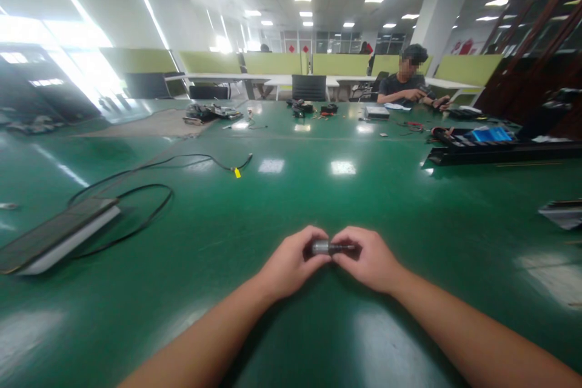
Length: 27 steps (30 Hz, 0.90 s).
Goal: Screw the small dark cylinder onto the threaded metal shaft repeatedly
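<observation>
Between both hands is a small grey metal cylinder with a thin dark shaft (322, 247), lying sideways just over the green table; its exact kind cannot be made out. My left hand (291, 264) has thumb and fingers curled round the thick grey end. Thumb and fingers of my right hand (369, 259) pinch the dark narrow part, and the slim tip points right inside that hand's curl. The two hands' fingertips nearly meet at the middle of the piece. Part of the cylinder is hidden by my left fingers.
At the left lies a flat dark-topped box (59, 233) with a looping black cable (168, 194). A long black metal channel (495, 154) with parts lies at the right. Electronic parts (211, 112) sit farther back. Across the table, a person (404, 88) handles something.
</observation>
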Each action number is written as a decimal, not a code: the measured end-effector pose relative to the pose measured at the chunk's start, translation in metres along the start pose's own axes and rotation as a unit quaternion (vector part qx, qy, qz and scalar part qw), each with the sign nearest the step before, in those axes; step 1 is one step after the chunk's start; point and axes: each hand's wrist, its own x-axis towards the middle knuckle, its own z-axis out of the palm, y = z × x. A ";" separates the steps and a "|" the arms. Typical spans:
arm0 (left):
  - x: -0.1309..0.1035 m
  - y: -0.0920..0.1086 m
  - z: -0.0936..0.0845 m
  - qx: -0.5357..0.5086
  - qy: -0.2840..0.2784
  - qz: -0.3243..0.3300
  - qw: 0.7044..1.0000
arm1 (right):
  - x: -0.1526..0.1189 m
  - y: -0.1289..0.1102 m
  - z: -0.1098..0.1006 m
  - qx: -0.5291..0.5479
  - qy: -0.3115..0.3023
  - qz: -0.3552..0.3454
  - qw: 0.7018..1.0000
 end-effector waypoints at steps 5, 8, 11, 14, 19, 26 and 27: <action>0.000 0.000 0.001 -0.007 -0.001 -0.005 1.000 | 0.002 0.002 0.000 0.003 -0.010 0.025 1.000; 0.001 0.000 0.001 -0.015 -0.003 -0.005 1.000 | 0.002 0.002 0.000 0.000 -0.012 0.027 1.000; 0.001 0.000 0.001 -0.018 -0.006 -0.008 1.000 | 0.002 0.001 0.000 -0.002 -0.014 0.025 1.000; 0.001 -0.002 0.001 -0.015 -0.008 -0.012 1.000 | 0.002 0.001 0.000 0.001 -0.012 0.021 1.000; -0.001 -0.005 0.002 -0.010 0.003 -0.003 1.000 | 0.002 0.000 0.000 0.017 -0.002 0.026 1.000; -0.001 -0.005 0.002 -0.014 0.011 -0.003 1.000 | 0.003 0.002 -0.001 0.018 -0.004 0.033 0.999; -0.001 -0.004 0.002 -0.014 0.012 -0.004 1.000 | 0.003 0.002 -0.001 0.020 -0.005 0.035 0.999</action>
